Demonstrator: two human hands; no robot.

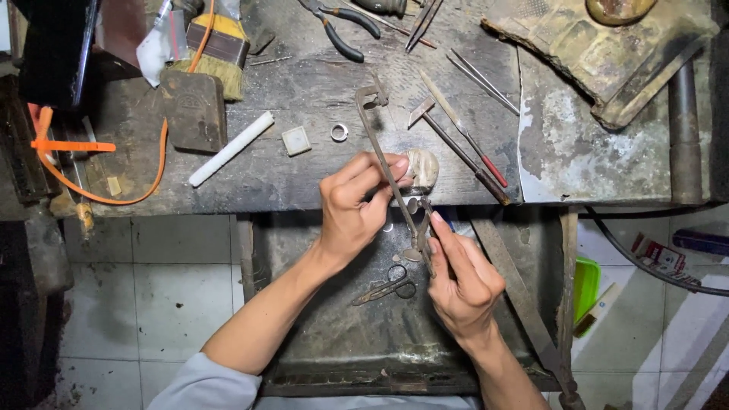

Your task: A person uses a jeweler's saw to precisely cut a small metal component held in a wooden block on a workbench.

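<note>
My left hand point(353, 203) grips the thin metal frame of a small saw point(380, 152) that slants up over the worn wooden bench point(304, 175). My right hand point(463, 277) pinches a small metal piece point(414, 254) against the saw's lower end, next to the pale bench pin point(421, 168) at the bench edge. Both hands work over a dark metal catch tray point(334, 326) below the bench. A small silver ring point(339, 132) and a pale square block point(295, 140) lie on the bench above my left hand.
Scissors point(389, 285) lie in the tray. On the bench are a hammer point(463, 152), files point(482, 80), pliers point(339, 23), a white stick point(230, 149), a brush point(216, 53), a dark block point(194, 110) and an orange cord point(156, 175). A charred slab point(607, 53) sits at top right.
</note>
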